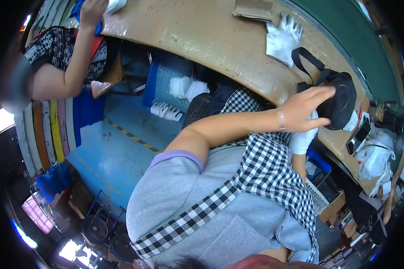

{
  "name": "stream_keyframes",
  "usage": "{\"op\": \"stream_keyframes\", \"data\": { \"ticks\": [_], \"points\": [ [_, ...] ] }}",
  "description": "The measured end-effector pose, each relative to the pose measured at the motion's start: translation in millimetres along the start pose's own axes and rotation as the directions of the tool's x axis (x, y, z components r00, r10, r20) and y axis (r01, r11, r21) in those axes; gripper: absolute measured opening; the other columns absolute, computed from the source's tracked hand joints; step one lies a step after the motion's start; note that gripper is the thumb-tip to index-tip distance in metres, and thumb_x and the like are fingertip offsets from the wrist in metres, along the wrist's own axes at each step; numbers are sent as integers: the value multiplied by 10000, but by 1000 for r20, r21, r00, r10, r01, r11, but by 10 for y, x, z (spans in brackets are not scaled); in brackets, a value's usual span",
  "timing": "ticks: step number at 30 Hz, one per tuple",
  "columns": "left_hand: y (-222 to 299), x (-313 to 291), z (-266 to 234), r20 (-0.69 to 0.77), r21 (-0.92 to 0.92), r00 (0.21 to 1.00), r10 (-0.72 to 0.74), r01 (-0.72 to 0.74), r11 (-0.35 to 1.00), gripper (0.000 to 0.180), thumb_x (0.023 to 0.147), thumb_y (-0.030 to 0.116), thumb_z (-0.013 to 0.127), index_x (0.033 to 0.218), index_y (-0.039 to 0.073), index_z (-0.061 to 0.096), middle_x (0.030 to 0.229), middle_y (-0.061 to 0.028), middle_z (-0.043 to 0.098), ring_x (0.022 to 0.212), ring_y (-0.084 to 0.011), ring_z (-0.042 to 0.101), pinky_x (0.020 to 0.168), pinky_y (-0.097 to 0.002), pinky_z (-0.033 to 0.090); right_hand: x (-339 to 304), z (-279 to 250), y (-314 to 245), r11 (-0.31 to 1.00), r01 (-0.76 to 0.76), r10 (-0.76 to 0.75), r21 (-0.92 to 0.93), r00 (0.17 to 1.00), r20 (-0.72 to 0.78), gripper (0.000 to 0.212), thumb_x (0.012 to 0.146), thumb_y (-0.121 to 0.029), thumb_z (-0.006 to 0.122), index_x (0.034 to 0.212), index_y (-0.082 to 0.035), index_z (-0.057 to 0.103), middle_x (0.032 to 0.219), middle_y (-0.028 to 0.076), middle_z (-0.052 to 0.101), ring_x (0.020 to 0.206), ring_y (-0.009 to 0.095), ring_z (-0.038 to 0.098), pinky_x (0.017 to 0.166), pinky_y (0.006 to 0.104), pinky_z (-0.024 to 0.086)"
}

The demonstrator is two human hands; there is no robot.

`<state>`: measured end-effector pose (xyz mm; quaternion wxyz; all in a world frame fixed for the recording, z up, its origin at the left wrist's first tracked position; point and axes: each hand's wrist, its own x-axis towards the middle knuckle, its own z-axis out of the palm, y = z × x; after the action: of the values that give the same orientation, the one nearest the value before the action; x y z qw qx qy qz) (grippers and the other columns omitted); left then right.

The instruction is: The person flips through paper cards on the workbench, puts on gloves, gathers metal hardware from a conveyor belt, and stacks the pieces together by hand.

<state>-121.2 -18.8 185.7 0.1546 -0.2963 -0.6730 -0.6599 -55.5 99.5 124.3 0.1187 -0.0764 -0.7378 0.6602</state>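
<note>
A black fabric bag (pixel 341 101) with a strap loop lies at the right end of the workbench, by its near edge. My bare left hand (pixel 307 110) reaches across to it, thumb apart and fingers stretched out over the bag's near side. A clear band circles that wrist. Below it is my right hand (pixel 304 140) in a white glove. Its fingers are mostly hidden behind my left hand and the bag, so its grip does not show. Beyond the bag, a loose white glove (pixel 284 40) lies flat on the bench.
The wooden workbench (pixel 188 42) curves across the top. A cardboard piece (pixel 253 10) lies at its far side. Clear plastic bags (pixel 376 152) and a black phone-like object (pixel 358 136) are at the right. A co-worker's arm (pixel 76 74) is at far left. Under the bench stands a blue bin (pixel 153 80).
</note>
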Motion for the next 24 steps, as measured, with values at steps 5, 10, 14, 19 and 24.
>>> {"op": "stream_keyframes", "data": {
  "ticks": [5,10,14,19,24],
  "points": [
    [0,-979,-1091,-106,289,969,-221,243,926,67,751,4,650,814,28,642,787,-96,631,725,-249,623,653,-319,500,102,-141,-204,333,452,-309,-828,881,358,377,877,-170,526,1204,19,536,1260,203,530,1156,366,500,978,450,372],
    [-503,-2307,-1661,-578,52,525,-625,788,614,110,866,95,592,847,-7,629,755,-35,634,665,-71,552,600,-227,453,70,-217,-182,317,449,-305,-835,882,358,377,881,-174,525,1205,18,538,1262,202,530,1154,367,501,975,452,376],
    [-1244,-3357,-2138,-725,-291,-24,-689,917,274,147,891,143,589,941,16,644,731,-64,624,567,-116,575,492,-240,446,82,-243,-184,302,452,-314,-839,878,360,379,883,-169,525,1218,6,538,1267,198,528,1157,367,499,980,449,374],
    [-1695,-3798,-2041,-646,-363,-212,-733,930,51,152,834,112,596,888,-17,656,695,-101,645,579,-151,618,528,-287,493,116,-395,-238,333,441,-253,-834,893,372,374,880,-144,524,1221,9,530,1280,200,519,1163,377,494,996,444,372],
    [-2119,-3952,-2228,-635,-347,-336,-696,928,-132,186,848,127,562,949,-6,644,753,-93,647,568,-187,606,497,-315,468,56,-318,-228,313,405,-271,-859,905,328,377,881,-127,520,1232,10,524,1285,199,518,1168,377,493,1006,443,367]
  ]
}}
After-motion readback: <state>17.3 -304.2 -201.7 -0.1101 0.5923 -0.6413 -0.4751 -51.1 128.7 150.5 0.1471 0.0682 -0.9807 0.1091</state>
